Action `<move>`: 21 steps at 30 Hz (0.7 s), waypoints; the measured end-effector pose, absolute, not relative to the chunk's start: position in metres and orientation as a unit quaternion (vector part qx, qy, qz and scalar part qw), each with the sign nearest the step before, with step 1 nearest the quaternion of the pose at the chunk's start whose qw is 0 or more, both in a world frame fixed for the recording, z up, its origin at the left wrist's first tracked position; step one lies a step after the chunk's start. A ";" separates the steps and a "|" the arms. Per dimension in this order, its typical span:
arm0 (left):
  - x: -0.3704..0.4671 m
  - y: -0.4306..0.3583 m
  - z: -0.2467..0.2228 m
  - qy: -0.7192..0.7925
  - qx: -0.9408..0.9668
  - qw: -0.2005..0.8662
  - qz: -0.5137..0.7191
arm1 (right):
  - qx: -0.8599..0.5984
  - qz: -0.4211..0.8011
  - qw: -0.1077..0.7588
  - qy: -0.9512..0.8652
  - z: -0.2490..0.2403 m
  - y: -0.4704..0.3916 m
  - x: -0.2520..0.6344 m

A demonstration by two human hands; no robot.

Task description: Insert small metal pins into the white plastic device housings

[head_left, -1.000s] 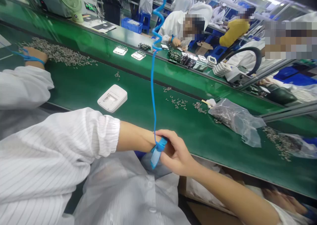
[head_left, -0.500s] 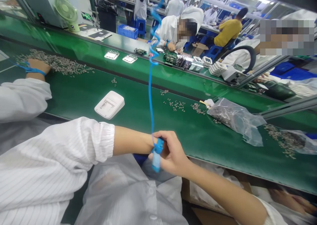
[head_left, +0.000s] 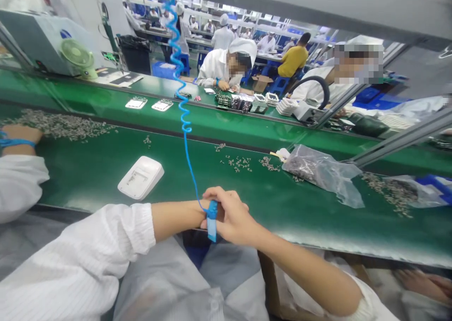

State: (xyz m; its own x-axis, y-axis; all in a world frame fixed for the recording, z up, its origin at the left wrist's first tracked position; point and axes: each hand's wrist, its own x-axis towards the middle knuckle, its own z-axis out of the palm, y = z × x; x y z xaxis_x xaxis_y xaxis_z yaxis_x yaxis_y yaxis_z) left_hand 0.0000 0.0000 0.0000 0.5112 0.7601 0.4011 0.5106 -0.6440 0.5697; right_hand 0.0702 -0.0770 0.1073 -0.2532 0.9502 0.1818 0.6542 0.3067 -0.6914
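Note:
My left forearm reaches in from the left, with a blue wrist strap around its wrist and a coiled blue cord rising from the strap. From the other side, my right hand wraps over that wrist, its fingers and thumb closed around the strap. My left hand is mostly hidden behind the right one, so its fingers cannot be made out. Beyond my left forearm, a white plastic device lies on the green bench, touched by neither hand.
Small metal parts form a large heap at the left, beside another person's hand. Smaller clusters and a clear bag of parts lie right of centre. A metal post slants at the right. People work across the bench.
The camera view has shifted, so the bench items appear lower and further left. My right hand remains at the left wrist, and the strap now looks sharper.

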 end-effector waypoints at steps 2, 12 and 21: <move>0.005 0.023 0.006 0.344 0.873 0.174 0.300 | -0.475 0.232 0.298 -0.795 0.113 -0.054 0.087; -0.004 0.175 0.030 0.423 0.848 0.026 0.318 | -0.597 -0.044 0.453 -0.660 0.049 0.066 0.197; 0.009 0.202 0.012 0.416 0.880 0.013 0.229 | -0.604 -0.122 0.326 -0.717 0.033 0.055 0.197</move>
